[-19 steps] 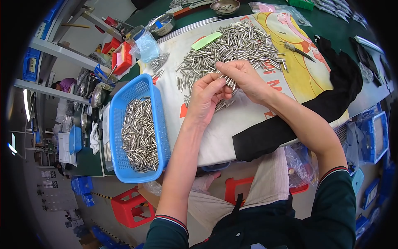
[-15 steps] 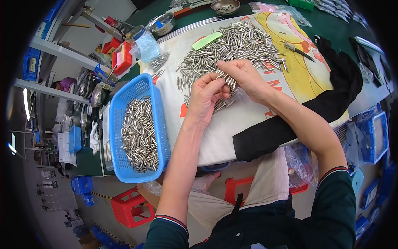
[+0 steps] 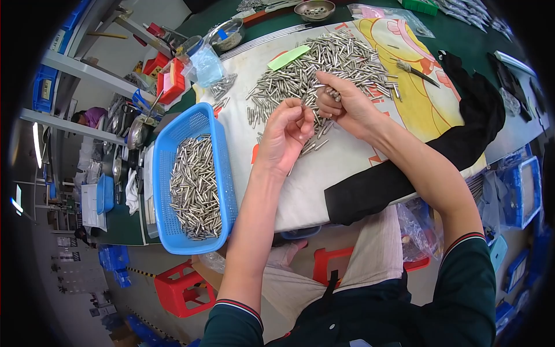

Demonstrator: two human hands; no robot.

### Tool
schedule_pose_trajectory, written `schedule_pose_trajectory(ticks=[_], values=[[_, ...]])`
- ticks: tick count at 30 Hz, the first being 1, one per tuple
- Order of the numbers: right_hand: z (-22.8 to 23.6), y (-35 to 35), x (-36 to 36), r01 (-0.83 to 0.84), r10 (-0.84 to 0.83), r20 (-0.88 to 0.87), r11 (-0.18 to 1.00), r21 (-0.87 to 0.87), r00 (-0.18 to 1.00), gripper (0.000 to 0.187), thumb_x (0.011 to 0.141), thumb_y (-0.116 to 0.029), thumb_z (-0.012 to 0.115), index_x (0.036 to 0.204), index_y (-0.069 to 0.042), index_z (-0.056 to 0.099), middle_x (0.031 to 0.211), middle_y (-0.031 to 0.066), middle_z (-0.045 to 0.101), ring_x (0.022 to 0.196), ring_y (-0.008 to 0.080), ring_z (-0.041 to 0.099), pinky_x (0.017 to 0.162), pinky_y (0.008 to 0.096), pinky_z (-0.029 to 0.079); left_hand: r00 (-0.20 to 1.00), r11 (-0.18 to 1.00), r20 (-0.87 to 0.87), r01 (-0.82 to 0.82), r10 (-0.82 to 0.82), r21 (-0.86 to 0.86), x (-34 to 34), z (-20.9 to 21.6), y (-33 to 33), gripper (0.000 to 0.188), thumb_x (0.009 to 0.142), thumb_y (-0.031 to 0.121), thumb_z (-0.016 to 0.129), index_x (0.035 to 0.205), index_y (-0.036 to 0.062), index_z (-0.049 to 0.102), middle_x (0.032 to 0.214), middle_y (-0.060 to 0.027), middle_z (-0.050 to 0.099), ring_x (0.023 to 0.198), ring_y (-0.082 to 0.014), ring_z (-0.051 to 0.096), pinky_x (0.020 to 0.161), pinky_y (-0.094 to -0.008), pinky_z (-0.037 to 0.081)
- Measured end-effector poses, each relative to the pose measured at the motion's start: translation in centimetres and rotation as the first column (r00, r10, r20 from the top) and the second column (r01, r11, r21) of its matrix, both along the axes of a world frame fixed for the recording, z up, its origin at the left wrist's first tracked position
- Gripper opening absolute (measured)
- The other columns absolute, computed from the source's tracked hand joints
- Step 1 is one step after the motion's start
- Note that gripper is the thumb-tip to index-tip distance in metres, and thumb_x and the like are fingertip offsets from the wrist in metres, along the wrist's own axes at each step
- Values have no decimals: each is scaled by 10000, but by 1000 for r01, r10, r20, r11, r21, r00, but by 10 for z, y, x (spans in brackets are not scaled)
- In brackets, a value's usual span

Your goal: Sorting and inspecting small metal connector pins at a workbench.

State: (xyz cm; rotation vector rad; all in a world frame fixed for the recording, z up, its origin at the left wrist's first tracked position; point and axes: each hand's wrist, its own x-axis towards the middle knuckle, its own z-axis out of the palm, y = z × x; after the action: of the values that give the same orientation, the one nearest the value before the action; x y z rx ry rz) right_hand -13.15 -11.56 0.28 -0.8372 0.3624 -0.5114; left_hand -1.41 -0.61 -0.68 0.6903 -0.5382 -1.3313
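Note:
A heap of small silvery metal pins (image 3: 329,58), each with a narrowed end, lies spread on a printed cloth (image 3: 300,199). At the heap's near edge, my right hand (image 3: 352,110) is closed around several of these pins, whose ends show between its fingers. My left hand (image 3: 280,136) is beside it with curled fingers, its fingertips close to the right hand's. Whatever the left fingers pinch is too small to make out. To the left of my left forearm stands a blue plastic basket (image 3: 226,191) holding many similar pins.
A light green paper strip (image 3: 289,58) rests on the heap. A brush (image 3: 417,73) lies to its right. Black fabric (image 3: 370,194) covers the cloth's near right part. Small plastic bags (image 3: 207,66) and red bins (image 3: 170,81) stand at the left back.
My hands have drawn slightly apart. The right hand has turned and closed more, showing the pin ends; the left fingers have curled back toward the palm.

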Motion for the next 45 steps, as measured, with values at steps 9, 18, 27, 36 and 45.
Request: schedule_pose_trajectory(ticks=[9,18,27,36,45], values=[[-8,-3,0,-28,24,57,998,56,998,324,873,-276,530,610,-144,395,475,-45,303,431,79,249,471,250,257,997,999,63,-43,42,16,-3,-1,-1,90,848,77,538,932,45,535,788,-104,617,619,-115,562,575,-210,476],[-10,-3,0,-4,4,-4,1000,19,1000,282,864,-291,544,643,-136,460,483,-51,353,441,60,299,453,231,246,994,996,77,77,-80,44,-8,6,-1,154,866,108,510,986,14,531,795,-88,599,560,-78,467,504,-186,394],[-9,10,1,62,-116,-119,922,-382,986,355,870,-311,543,580,-112,499,541,-39,499,451,30,413,432,198,301,973,982,178,124,-149,143,-8,3,0,153,847,158,580,933,46,519,754,-37,535,512,-32,353,462,-174,292],[-15,8,5,161,-270,-83,765,-624,959,415,862,-263,530,509,-63,448,511,-68,399,493,17,310,415,248,245,948,983,315,-9,-51,185,-11,3,0,58,841,100,561,839,56,525,641,7,498,463,-27,324,449,-180,280],[-9,-11,-2,138,-145,-76,986,-94,986,385,873,-263,539,545,-150,371,498,-63,368,465,39,297,471,226,240,976,990,213,-65,38,124,-8,5,1,119,865,163,519,823,52,531,620,20,451,467,-37,294,446,-192,249]])
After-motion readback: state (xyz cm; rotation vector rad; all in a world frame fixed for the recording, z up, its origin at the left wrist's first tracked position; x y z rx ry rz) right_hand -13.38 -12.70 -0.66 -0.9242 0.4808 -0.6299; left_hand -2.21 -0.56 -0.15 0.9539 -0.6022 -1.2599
